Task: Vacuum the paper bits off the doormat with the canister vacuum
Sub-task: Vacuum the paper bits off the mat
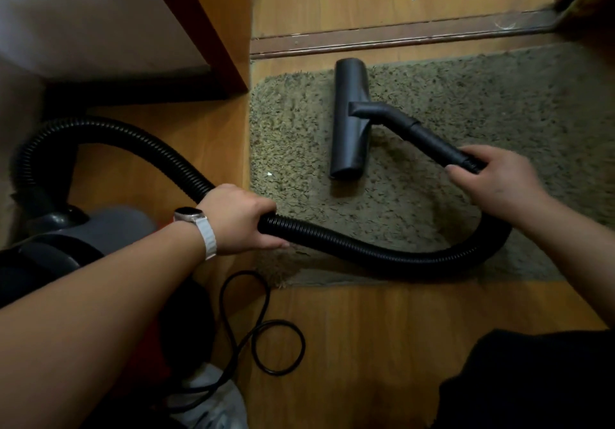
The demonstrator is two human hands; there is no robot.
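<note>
Hose likely light, floppy; left grip clenched mid-hose; right grip, centre-right of frame, clenched on stiff cuff, best steering hold.

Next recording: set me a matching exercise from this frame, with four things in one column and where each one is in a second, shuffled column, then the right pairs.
Things:
1. black T-shaped floor nozzle
2. black ribbed vacuum hose
3. thin black power cord
4. white-strapped wristwatch

Places:
A. looped on the bare wooden floor
B. strapped round a wrist
C. resting on the shaggy green doormat, no hand on it
D. gripped by the left hand

Pairs: 1-C, 2-D, 3-A, 4-B
</note>
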